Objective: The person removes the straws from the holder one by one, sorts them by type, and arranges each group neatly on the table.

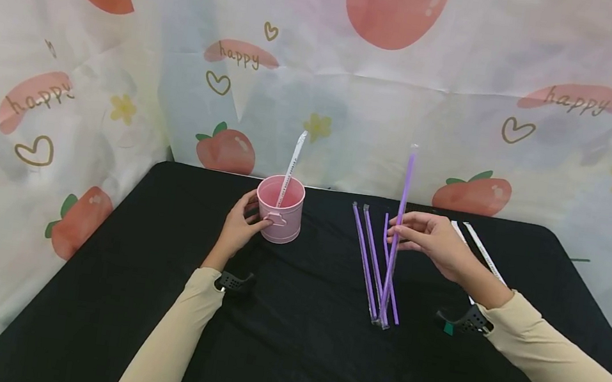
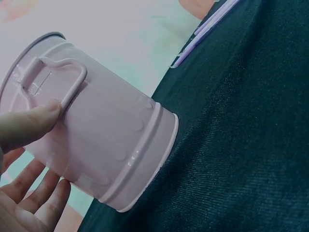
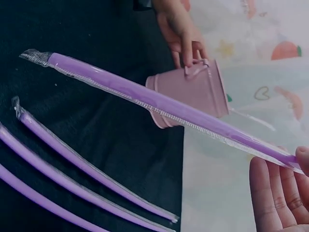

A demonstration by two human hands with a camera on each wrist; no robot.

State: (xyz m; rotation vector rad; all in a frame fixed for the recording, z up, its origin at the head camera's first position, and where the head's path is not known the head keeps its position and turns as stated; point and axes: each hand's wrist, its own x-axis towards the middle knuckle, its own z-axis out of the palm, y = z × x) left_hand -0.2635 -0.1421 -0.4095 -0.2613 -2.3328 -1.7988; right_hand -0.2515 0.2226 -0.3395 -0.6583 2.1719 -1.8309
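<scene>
My left hand [image 1: 236, 226] holds a small pink metal bucket [image 1: 287, 222] by its left side. The thumb presses by the folded side handle [image 2: 79, 79], while the other fingers curve round the wall. A white paper-wrapped straw with small print [image 1: 292, 165] leans upright inside the bucket, its lower end hidden. To the right, my right hand [image 1: 440, 241] pinches a purple straw in a clear wrapper [image 1: 406, 191] near its middle. That straw stands nearly upright over several purple straws [image 1: 364, 260] lying on the table; in the right wrist view its wrapped lower end shows.
A black cloth covers the table [image 1: 286, 343]. White paper-wrapped straws [image 1: 484, 250] lie beyond my right wrist, partly hidden by the hand. Behind the table hangs a light fabric backdrop [image 1: 375, 110] printed with fruit, hearts and "happy".
</scene>
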